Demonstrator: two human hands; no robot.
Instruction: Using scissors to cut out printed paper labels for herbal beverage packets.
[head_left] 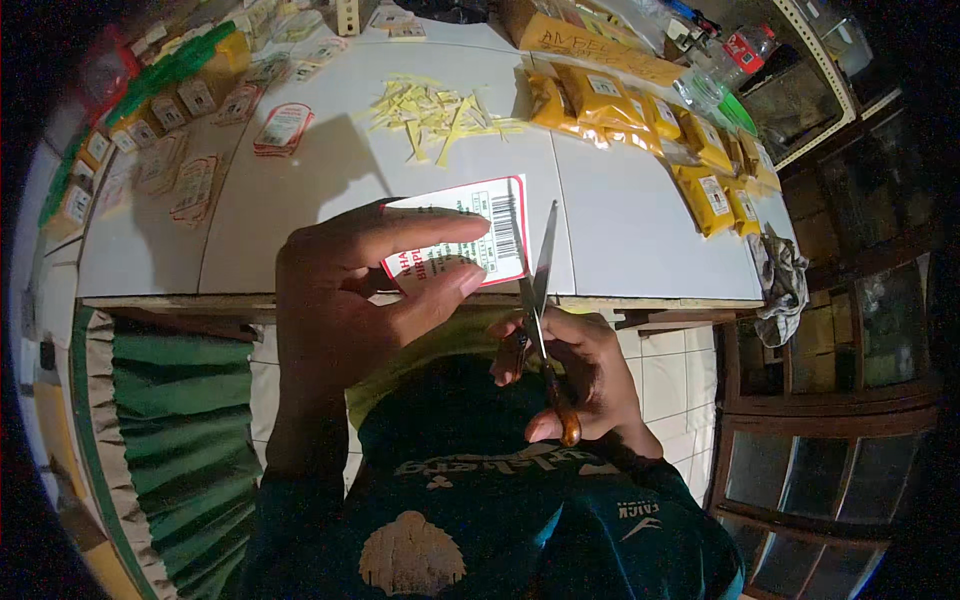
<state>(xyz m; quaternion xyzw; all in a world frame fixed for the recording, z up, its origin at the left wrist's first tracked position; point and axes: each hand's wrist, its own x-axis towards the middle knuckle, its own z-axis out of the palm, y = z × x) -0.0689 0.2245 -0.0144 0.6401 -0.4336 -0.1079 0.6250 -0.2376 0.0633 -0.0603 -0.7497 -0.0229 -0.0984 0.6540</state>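
Observation:
My left hand (350,280) pinches a white printed label (505,225) with a red border and a barcode, held up in front of the table's near edge. My right hand (590,370) grips scissors (545,262) with brown handles by their loops, below and right of the label. The metal blades point upward and are slightly apart, beside the label's right edge. A loose heap of thin pale yellow paper strips (440,118) lies beyond the label on the white tabletop (250,250). A small stack of similar red-bordered labels (282,130) lies to the left.
Orange-yellow filled packets (590,110) line the table's right side, with a cardboard sheet, plastic bottle (745,50) and crumpled cloth (780,290) nearby. A green-rimmed container (165,100) with packets sits at the left, beside more label stacks. Wooden glass-paned cabinetry (790,460) stands right; green curtain (175,400) hangs below left.

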